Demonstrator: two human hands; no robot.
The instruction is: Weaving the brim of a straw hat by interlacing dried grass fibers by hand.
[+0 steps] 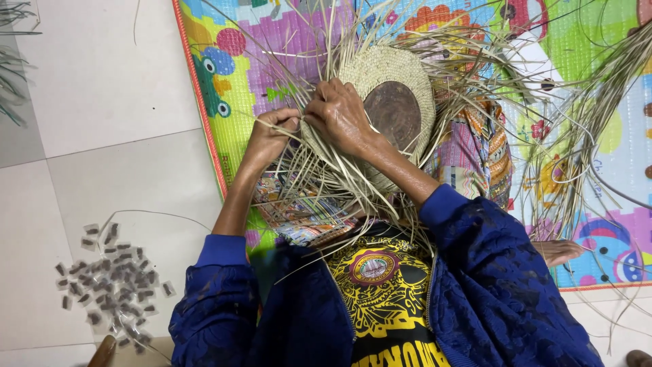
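Left hand (272,132) pinches a straw strand (319,170); right hand (339,112) clamps the woven hat (390,102). Pulling hard may snap the strand.

Left hand (272,132) fingertips hidden in straw strands (319,183); bag contents (112,275) indistinct.

We see a person from above wearing a dark blue jacket (489,299) with a lacy, textured pattern, open at the front, its long sleeves pushed up to the elbows and leaving the forearms bare. Under it we see a black shirt (384,299) printed in yellow, with a round maroon emblem at the chest.
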